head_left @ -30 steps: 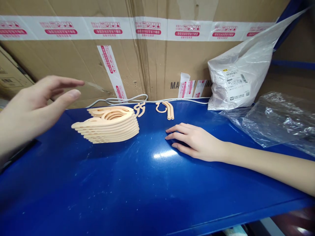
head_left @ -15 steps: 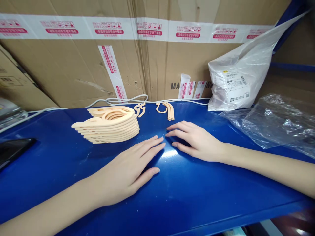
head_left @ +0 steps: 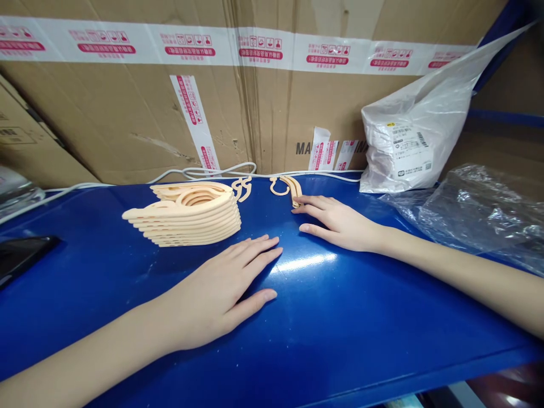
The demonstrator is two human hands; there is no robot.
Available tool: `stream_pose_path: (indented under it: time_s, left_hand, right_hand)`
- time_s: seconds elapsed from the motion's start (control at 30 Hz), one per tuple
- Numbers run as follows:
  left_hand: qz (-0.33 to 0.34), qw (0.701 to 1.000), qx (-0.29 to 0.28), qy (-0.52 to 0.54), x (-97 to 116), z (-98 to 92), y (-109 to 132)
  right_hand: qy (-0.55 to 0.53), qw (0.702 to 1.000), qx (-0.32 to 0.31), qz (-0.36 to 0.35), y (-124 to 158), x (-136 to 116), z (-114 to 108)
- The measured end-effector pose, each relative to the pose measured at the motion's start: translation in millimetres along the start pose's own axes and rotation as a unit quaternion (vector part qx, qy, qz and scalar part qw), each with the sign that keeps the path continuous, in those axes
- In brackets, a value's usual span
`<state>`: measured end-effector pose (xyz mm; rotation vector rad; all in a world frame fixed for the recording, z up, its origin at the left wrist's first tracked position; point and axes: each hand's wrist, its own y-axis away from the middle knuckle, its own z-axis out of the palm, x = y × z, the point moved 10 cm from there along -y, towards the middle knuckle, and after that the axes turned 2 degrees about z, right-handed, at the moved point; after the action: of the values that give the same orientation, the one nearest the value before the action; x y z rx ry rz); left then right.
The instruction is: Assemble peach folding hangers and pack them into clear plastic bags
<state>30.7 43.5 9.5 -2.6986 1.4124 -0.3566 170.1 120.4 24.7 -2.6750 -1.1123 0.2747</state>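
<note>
Blue shelf (head_left: 127, 294): right fingers (head_left: 304, 199) touching loose hook pieces (head_left: 293, 187); left hand (head_left: 221, 292) flat.

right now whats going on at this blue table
A person has both bare hands on a blue table. The left hand lies flat and open on it, beside a stack of peach plastic hangers. The right hand reaches out, fingertips at the loose peach hook pieces, holding nothing.
</note>
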Motion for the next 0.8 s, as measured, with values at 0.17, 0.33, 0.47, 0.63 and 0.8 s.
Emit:
stream_pose_path:
  time_s: [0.17,0.33,0.47,0.63,0.8]
  left_hand:
    - [-0.001,1.000,-0.007,-0.009,0,0.3,1]
    - [-0.005,1.000,-0.014,-0.013,1,-0.5,0]
    - [-0.011,1.000,-0.022,-0.012,3,-1.1,0]
    - [-0.007,1.000,-0.024,-0.012,4,-1.2,0]
    - [-0.002,1.000,-0.020,-0.018,4,-1.6,-1]
  right_hand:
    - [-0.011,1.000,0.010,-0.018,0,-9,-6]
    - [0.060,0.998,0.028,0.005,1,-7,-11]
    - [0.131,0.987,0.041,0.085,2,12,-16]
    - [0.140,0.979,0.050,0.137,3,30,-16]
    - [0.150,0.973,-0.002,0.173,2,42,-11]
